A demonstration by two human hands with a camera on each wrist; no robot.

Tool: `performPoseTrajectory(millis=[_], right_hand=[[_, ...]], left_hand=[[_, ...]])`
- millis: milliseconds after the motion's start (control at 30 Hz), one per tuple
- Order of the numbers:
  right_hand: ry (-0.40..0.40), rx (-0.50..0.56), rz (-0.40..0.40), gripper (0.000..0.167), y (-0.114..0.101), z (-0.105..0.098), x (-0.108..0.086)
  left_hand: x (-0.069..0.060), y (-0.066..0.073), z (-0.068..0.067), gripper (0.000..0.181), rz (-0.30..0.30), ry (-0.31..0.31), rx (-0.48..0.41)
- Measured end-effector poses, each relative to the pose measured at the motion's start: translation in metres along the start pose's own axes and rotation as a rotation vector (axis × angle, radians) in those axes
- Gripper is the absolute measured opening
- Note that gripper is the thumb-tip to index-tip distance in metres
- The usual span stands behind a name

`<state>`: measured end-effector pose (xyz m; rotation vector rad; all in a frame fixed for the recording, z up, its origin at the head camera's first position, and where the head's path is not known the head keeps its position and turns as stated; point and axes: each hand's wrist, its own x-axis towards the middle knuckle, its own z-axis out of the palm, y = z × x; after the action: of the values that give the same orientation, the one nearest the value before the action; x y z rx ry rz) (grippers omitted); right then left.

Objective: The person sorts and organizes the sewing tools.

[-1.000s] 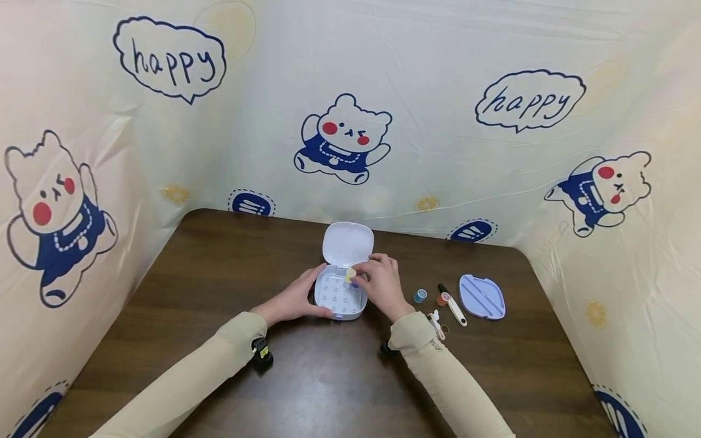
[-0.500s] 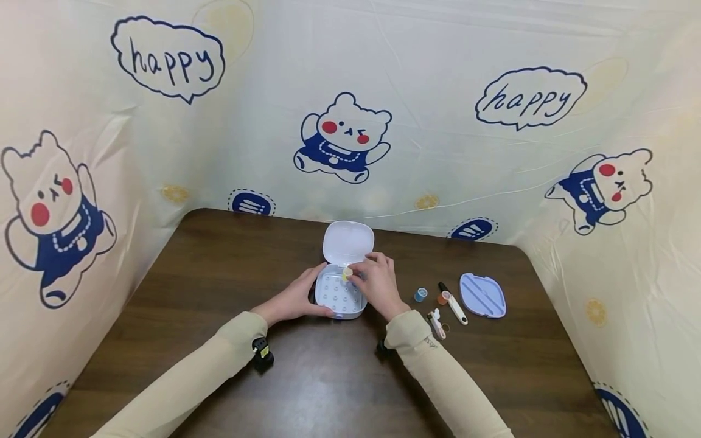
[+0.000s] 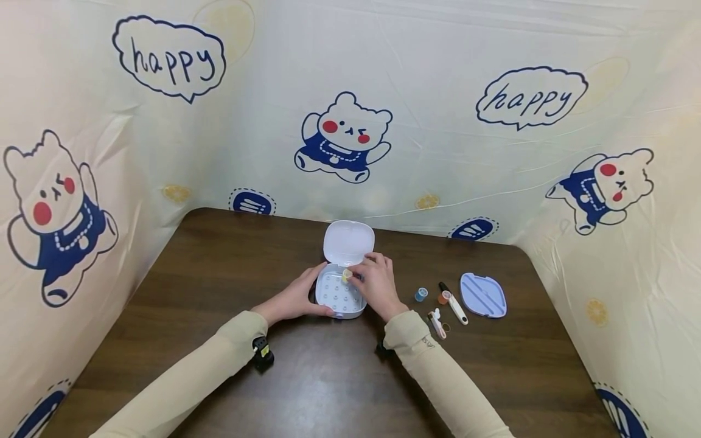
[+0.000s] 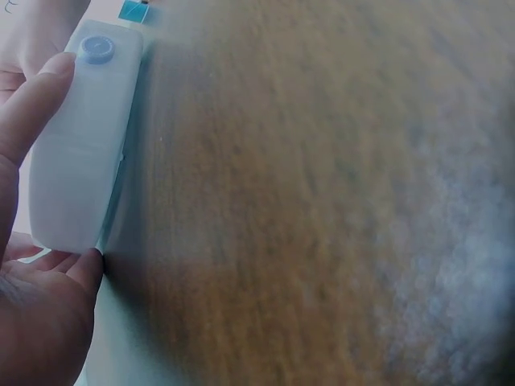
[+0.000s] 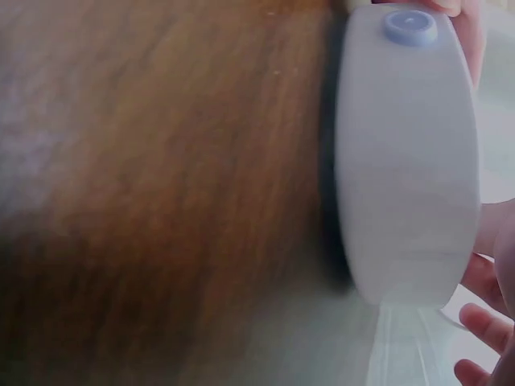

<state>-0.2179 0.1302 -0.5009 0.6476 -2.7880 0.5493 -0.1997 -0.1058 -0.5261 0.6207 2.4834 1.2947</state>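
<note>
Spool (image 3: 347,276), partly hidden, is pinched in the right grip (image 3: 378,285); left grip (image 3: 298,296) clasps the box (image 3: 353,315).

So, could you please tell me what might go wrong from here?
The yellow spool, pinched in the right hand, might slip and land askew among the pegs. The box might slide if the left hand, which grips its side, lets go. The right hand might also knock the blue spool, which stands near it, when moving away.
</note>
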Motion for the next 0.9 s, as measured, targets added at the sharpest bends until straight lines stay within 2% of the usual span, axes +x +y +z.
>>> performPoseTrajectory(millis=[233,500,900], right_hand=[[-0.023,-0.037,-0.014,0.024,0.0027,0.0055,-0.0025],[0.02,-0.054,-0.049,0.02,0.0029,0.0078,-0.0047],[0.036,-0.099,-0.07,0.017,-0.001,0.0079,-0.0041]], left_hand=[[-0.0005,-0.0011,0.0014,0.12,-0.01,-0.003,-0.002],[-0.0008,0.0007,0.0002,0.12,-0.012,-0.007,-0.004],[0.0006,-0.0003,-0.0003,0.121,0.0,-0.003,0.006]])
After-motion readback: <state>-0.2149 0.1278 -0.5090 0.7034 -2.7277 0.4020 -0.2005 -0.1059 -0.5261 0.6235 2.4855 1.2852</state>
